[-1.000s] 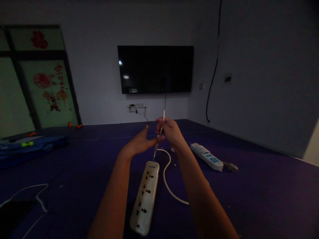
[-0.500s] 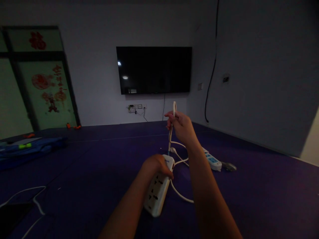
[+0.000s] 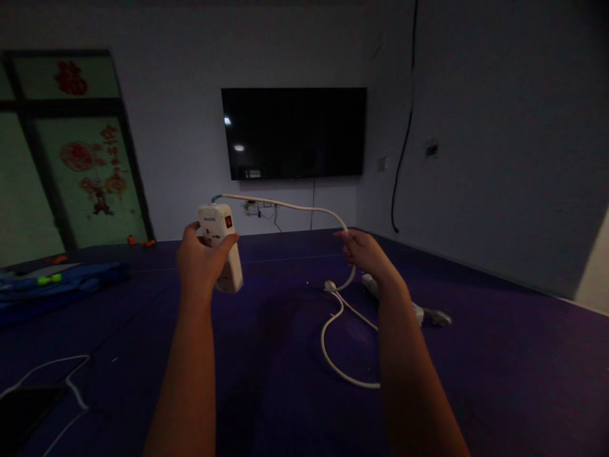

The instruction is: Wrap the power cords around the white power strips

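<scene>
My left hand [image 3: 202, 263] is closed round a white power strip [image 3: 221, 244] and holds it upright in the air, its red switch near the top. From the strip's top a white cord [image 3: 295, 206] arcs right to my right hand [image 3: 364, 254], which is closed on it. Below that hand the cord drops to the purple floor [image 3: 499, 368] and lies in a loose loop [image 3: 333, 355], with its plug [image 3: 329, 286] resting on the floor.
A second white power strip [image 3: 419, 312] lies on the floor behind my right arm. A black TV [image 3: 292, 133] hangs on the far wall above wall sockets [image 3: 259, 204]. Blue items [image 3: 57, 282] lie at left; a thin white cable [image 3: 57, 371] and dark object sit bottom left.
My left hand took hold of the power strip on the floor and lifted it up and to the left. My right hand slid along the cord and came lower and rightward.
</scene>
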Demonstrator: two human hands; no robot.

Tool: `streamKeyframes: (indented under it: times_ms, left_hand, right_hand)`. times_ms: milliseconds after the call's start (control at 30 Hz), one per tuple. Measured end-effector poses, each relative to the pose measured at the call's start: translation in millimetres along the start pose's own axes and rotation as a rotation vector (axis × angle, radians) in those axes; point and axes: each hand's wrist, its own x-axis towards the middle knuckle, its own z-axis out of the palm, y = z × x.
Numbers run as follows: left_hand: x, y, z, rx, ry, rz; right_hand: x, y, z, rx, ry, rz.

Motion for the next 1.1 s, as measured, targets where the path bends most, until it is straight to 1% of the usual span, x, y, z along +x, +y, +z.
streamKeyframes:
  times_ms: [67, 133, 233, 300, 367, 467, 533, 600, 700, 767, 833, 933, 1000, 1033, 1100]
  left_hand:
    - [-2, 4, -7.4, -0.013, 0.037, 0.063]
    - [-5, 7, -8.8, -0.127, 0.048, 0.085]
    - [-8, 11, -5.4, -0.311, 0.025, 0.100]
    - [-8, 11, -2.8, -0.344, -0.009, 0.123]
    - [-8, 10, -1.1, -0.344, -0.047, 0.148]
    - [-8, 9, 1.3, -0.291, -0.115, 0.203]
    - [-8, 8, 3.6, -0.222, -0.170, 0.259]
    - [-8, 7, 6.2, -0.160, -0.218, 0.314]
    - [-10, 9, 9.4, -0.116, -0.251, 0.376]
    - [-12, 11, 10.3, -0.116, -0.236, 0.389]
    - [-15, 15, 10.3, -0.128, -0.195, 0.358]
    - [-18, 20, 10.0, -0.186, -0.139, 0.222]
    - [-19, 21, 10.6, -0.245, -0.133, 0.116]
    - [-19, 22, 11.3, -0.281, -0.141, 0.068]
    - [-19, 23, 13.4, -0.384, -0.178, -0.022]
  right_hand:
    - [5, 12, 17, -0.214, -0.141, 0.118]
    - [8, 21, 35, -0.293, -0.221, 0.151]
    - [7, 26, 55, -0.351, -0.277, 0.131]
    - [5, 24, 63, -0.381, -0.278, 0.095]
    - [4, 18, 66, -0.423, -0.232, 0.031]
    - [3, 6, 67, -0.486, -0.079, -0.099]
    - [4, -2, 67, -0.469, 0.014, -0.186]
    - [4, -8, 66, -0.402, 0.068, -0.253]
    - [4, -14, 65, -0.286, 0.110, -0.283]
    - [3, -16, 65, -0.232, 0.114, -0.272]
    - [2, -18, 66, -0.193, 0.139, -0.283]
    - [-2, -20, 67, -0.168, 0.287, -0.345]
    - [-5, -23, 68, -0.170, 0.371, -0.399]
    - [-6, -24, 69, -0.177, 0.385, -0.427]
    - [-9, -28, 70, -0.201, 0.371, -0.476]
